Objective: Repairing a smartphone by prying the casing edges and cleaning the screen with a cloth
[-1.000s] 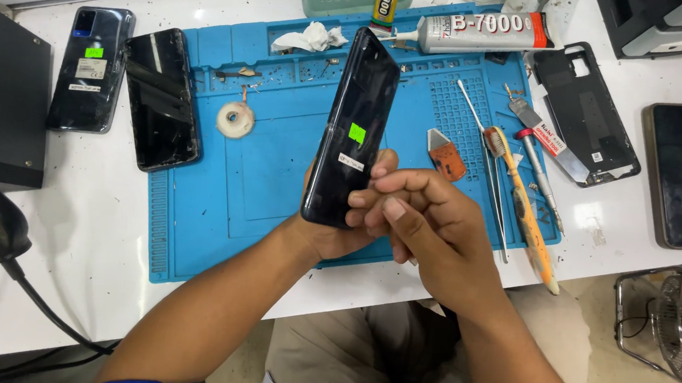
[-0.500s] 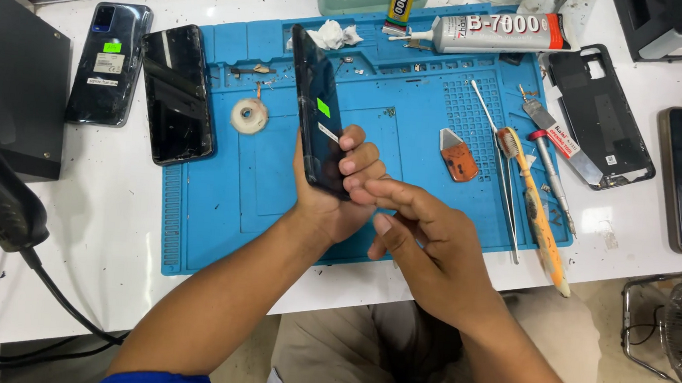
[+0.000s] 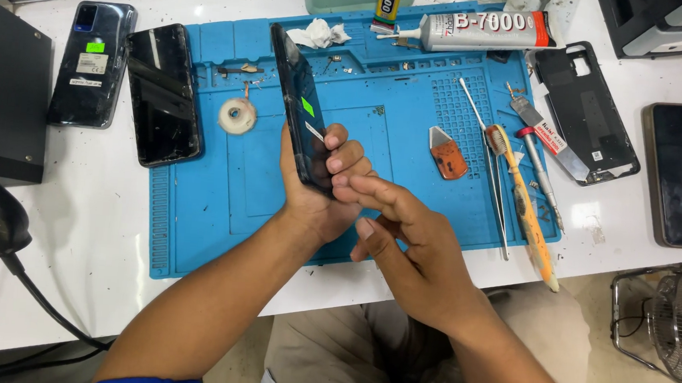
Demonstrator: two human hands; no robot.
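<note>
At far left I see a dark phone (image 3: 92, 62) lying face down on the white table (image 3: 76, 197), with a small green sticker above a white label. Beside it a black phone (image 3: 164, 95) overlaps the blue mat (image 3: 228, 200), next to a small white tape roll (image 3: 237, 115). My left hand (image 3: 321, 194) is closed around the lower end of a black handset (image 3: 300, 109), held up on edge over the mat; it carries a green tag and a white strip. My right hand (image 3: 409, 248) is loosely open, fingertips touching the handset's bottom edge. Up top lies a grey glue tube (image 3: 480, 29) with red print and a red cap.
</note>
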